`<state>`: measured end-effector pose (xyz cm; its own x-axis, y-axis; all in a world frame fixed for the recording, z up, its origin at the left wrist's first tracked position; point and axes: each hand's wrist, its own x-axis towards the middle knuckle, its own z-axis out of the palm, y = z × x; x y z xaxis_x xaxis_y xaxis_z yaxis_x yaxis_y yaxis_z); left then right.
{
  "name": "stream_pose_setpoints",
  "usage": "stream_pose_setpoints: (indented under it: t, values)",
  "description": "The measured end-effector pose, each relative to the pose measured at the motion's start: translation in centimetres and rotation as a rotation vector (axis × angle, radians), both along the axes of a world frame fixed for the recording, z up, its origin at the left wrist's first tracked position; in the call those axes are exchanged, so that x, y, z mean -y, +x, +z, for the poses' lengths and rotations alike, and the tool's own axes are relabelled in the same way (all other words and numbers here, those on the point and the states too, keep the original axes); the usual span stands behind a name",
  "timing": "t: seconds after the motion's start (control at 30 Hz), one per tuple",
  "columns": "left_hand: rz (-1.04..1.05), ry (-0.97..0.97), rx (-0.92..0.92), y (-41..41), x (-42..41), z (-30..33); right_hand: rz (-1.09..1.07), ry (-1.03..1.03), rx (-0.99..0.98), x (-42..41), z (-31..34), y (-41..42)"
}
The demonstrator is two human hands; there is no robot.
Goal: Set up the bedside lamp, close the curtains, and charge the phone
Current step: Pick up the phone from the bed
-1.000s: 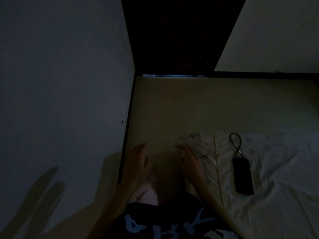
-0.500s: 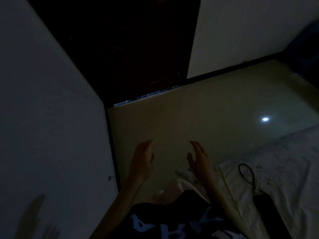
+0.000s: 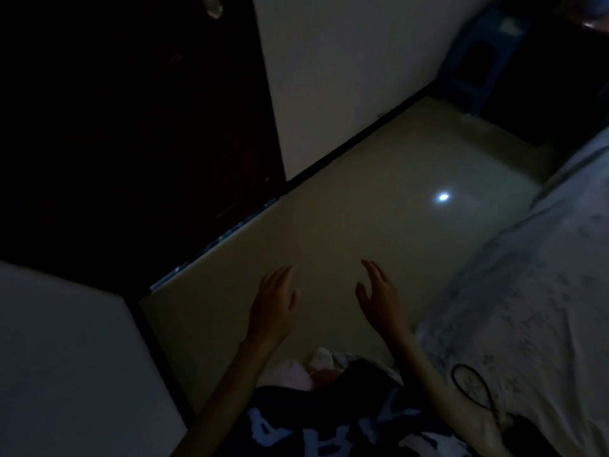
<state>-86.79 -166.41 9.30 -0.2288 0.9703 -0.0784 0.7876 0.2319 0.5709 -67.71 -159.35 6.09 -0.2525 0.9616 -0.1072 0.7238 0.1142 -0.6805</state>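
we had left hand (image 3: 273,305) and right hand (image 3: 379,293) spread, holding nothing, over the floor (image 3: 362,225). phone barely visible by its strap (image 3: 468,387) near the bed (image 3: 527,308) edge; dim light risked knocking it off.

We see a dim room with a pale floor (image 3: 346,225) carrying one bright spot of reflected light (image 3: 443,197). A dark door (image 3: 131,127) stands at upper left, between two pale walls (image 3: 346,67), with a black skirting (image 3: 356,141) along the wall's foot. A blue stool (image 3: 478,54) sits in the far corner. On the right lies a bed (image 3: 543,291) with a patterned sheet.
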Motion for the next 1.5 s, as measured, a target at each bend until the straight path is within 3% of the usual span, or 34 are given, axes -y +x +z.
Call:
stream_pose_setpoints:
  t: [0.4, 0.6, 1.03, 1.27, 1.5]
  values:
    - [-0.751, -0.018, -0.042, 6.5, -20.7, -1.0, -0.734, -0.109, 0.105, -4.8, 0.3, 4.7]
    - [-1.171, 0.0, -0.059, 10.7, -25.6, -1.3, -1.097, -0.157, 0.01, -3.9, 0.4, 4.4]
    - [-1.736, -0.063, 0.106, 28.1, -23.8, -3.4, -1.707, -0.278, -0.13, 2.3, -1.5, 11.8]
    - [-1.958, -0.041, 0.042, 39.3, -22.2, -4.7, -1.921, -0.254, -0.092, 5.7, -3.3, 19.4]
    - [-2.209, -0.156, -0.033, 48.7, -19.0, -10.2, -2.117, -0.409, -0.206, 6.6, -8.1, 24.8]
